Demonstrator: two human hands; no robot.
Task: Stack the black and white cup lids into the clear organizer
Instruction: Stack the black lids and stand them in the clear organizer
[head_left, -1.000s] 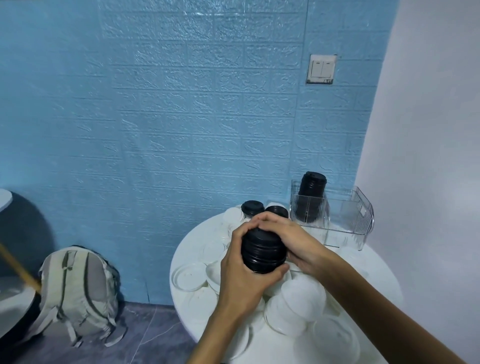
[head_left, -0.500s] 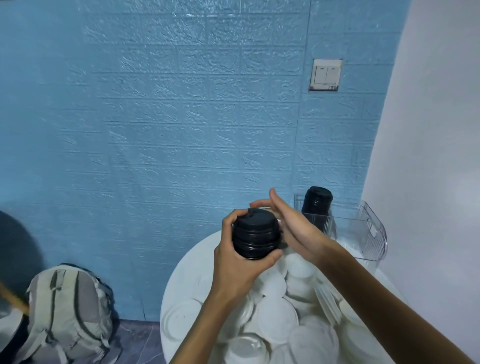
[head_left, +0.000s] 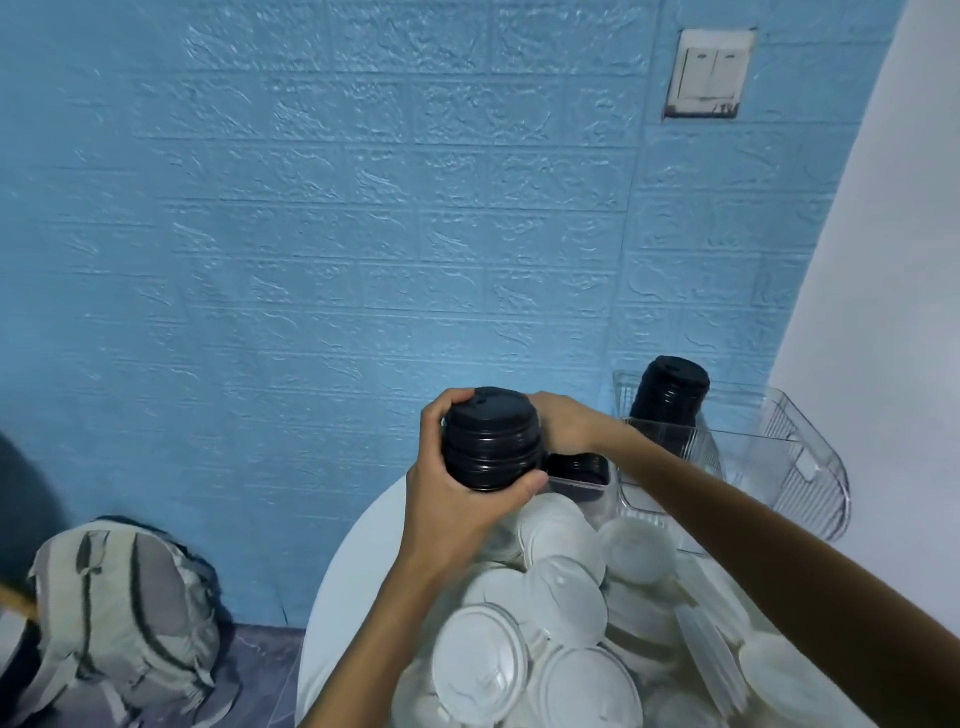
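My left hand (head_left: 457, 512) grips a stack of black cup lids (head_left: 491, 441) from the near side and holds it upright above the table's far edge. Behind that stack, my right hand (head_left: 569, 426) curls its fingers against the far right side of it. The clear organizer (head_left: 802, 460) stands at the back right, with a taller stack of black lids (head_left: 672, 397) in its far left corner. Several loose white lids (head_left: 563, 592) lie heaped on the round white table (head_left: 353, 571). More black lids show in a small clear compartment (head_left: 579, 470) just right of the held stack.
The blue brick-pattern wall rises right behind the table, with a light switch (head_left: 709, 73) high on it. A white wall closes in on the right of the organizer. On the floor to the left lies a grey backpack (head_left: 119, 613).
The held stack has stayed in my left hand and risen slightly. My right hand, spread beside it half a second ago, now curls against its far side. The view has moved closer.
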